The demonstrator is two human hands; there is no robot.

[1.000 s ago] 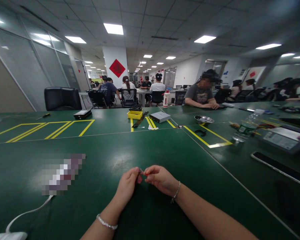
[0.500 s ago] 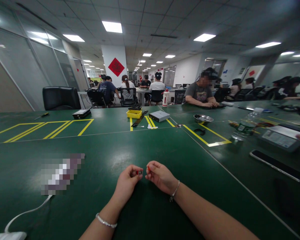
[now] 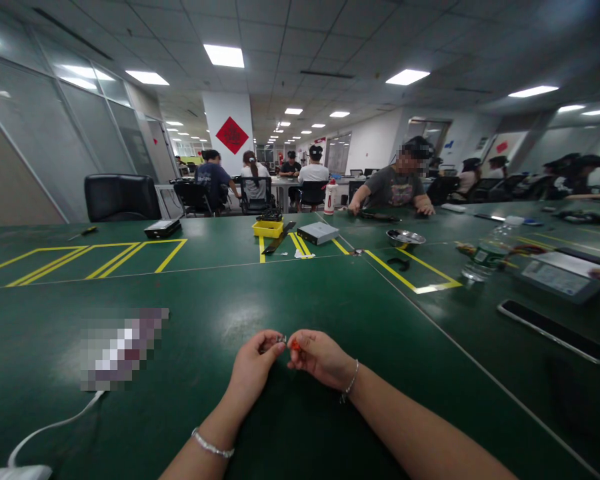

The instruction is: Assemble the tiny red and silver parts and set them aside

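Observation:
My left hand [image 3: 257, 357] is closed in a pinch at the middle of the green table. Between its thumb and fingers sits a small metallic piece [image 3: 281, 339], too small to name. Close beside it, my right hand [image 3: 320, 357] pinches a small orange-red piece [image 3: 295, 345], mostly covered by the fingers. The fingertips of both hands nearly meet, just above the table surface. Each wrist wears a bracelet.
Left lies a blurred-out device [image 3: 127, 348] with a white cable [image 3: 55, 421]. A phone [image 3: 553, 331], a water bottle [image 3: 491, 252] and a grey box [image 3: 560, 277] stand right. Farther back are a yellow bin [image 3: 267, 229], a silver box [image 3: 318, 233], a metal bowl [image 3: 405, 237] and a seated person [image 3: 397, 183].
My right hand has come slightly down and left, closer to the left hand, and more of the orange-red piece shows. The person across the table has spread their hands apart.

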